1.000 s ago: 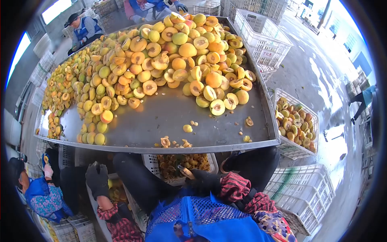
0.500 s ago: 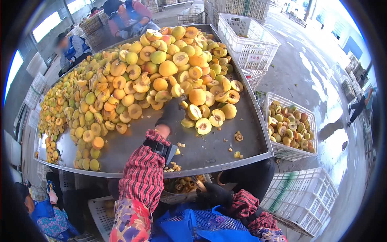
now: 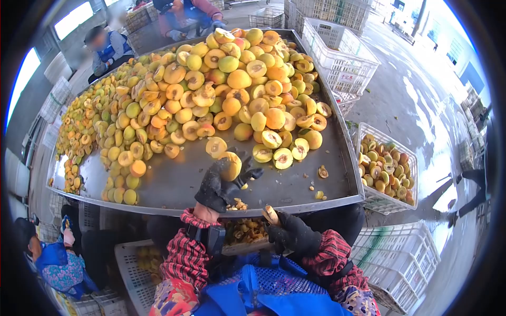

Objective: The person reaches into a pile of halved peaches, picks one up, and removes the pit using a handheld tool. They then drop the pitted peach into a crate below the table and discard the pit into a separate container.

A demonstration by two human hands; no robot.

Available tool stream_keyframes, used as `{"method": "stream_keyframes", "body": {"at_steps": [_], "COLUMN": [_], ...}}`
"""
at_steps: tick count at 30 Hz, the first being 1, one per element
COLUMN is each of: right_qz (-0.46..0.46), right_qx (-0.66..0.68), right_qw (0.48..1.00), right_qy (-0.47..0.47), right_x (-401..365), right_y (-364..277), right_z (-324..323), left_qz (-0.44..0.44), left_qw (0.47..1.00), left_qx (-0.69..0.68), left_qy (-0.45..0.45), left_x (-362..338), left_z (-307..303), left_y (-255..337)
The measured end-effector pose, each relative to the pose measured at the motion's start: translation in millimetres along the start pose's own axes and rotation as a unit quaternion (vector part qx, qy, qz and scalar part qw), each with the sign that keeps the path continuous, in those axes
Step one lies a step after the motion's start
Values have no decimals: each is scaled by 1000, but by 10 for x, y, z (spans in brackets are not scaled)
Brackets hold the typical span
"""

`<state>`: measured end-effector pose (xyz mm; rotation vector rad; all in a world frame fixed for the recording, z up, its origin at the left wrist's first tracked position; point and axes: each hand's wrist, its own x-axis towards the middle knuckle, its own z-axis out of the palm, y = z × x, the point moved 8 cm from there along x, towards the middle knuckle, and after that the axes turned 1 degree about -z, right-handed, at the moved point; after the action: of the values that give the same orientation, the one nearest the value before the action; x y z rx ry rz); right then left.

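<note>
My left hand (image 3: 217,184), in a black glove, is over the front part of the metal table (image 3: 174,190). Its fingers curl around a yellow peach (image 3: 231,166), whose underside they hide. At the table's front edge, my gloved right hand (image 3: 296,235) is closed around a wooden-handled tool (image 3: 271,215); the pale wooden end sticks up, and I cannot make out its working end. Just beyond my left hand, a cut peach half (image 3: 215,147) lies near the big heap of peaches (image 3: 174,92), many of them halved with brown hollows. Peach pits (image 3: 238,205) lie below that hand.
A white crate of peach halves (image 3: 387,168) stands right of the table. Other crates stand at the back right (image 3: 340,55) and lower right (image 3: 395,258). Below the table edge is a container of dark scraps (image 3: 245,231). Co-workers sit at the far side (image 3: 190,16) and lower left (image 3: 60,263).
My left hand has drawn back from the heap toward me, now with a peach in it. My right hand has risen with the tool to the table's edge. The view has shifted slightly.
</note>
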<state>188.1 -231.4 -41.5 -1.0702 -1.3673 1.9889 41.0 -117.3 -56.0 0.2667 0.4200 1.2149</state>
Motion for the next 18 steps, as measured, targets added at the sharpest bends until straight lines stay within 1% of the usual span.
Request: {"method": "stream_keyframes", "body": {"at_steps": [1, 2, 3, 4, 6, 7, 8, 11, 13, 14, 15, 17, 18], "right_qz": [-31, -61, -59, -57, -69, -85, -100, -128, -147, -156, -165, -182, -186], "right_qx": [-36, -33, -49, -65, -122, -163, -203, -298, -346, -348, -350, -309, -315], "right_qw": [999, 998, 997, 996, 990, 983, 973, 943, 922, 920, 917, 927, 924], "right_qy": [-3, -5, -1, 5, 20, 27, 35, 78, 91, 96, 101, 108, 110], "right_x": [34, 80, 111, 138, 165, 178, 186, 219, 198, 193, 188, 208, 216], "right_y": [-153, -193, -225, -268, -339, -382, -415, -413, -469, -483, -498, -484, -457], "right_z": [72, 125, 182, 236, 346, 408, 470, 570, 626, 645, 664, 675, 683], "left_qz": [7, 15, 21, 16, 21, 23, 49, 59, 99, 118, 119, 120, 124], "left_qw": [1000, 999, 997, 998, 997, 996, 997, 994, 994, 992, 993, 993, 992], "left_qx": [-23, -47, -70, -39, -57, -66, -30, -89, -49, -29, -26, -17, -16], "left_qy": [-3, -8, -13, -37, -43, -48, -53, -23, -15, -11, -6, 5, 9], "left_x": [-121, -221, -305, -360, -478, -528, -581, -661, -717, -749, -773, -823, -835], "left_z": [2, 5, -4, -4, -6, 6, 21, -60, -35, -19, -16, -15, -10], "left_y": [-29, -50, -45, -40, -30, -25, 13, -4, 20, 32, 20, -1, -3]}}
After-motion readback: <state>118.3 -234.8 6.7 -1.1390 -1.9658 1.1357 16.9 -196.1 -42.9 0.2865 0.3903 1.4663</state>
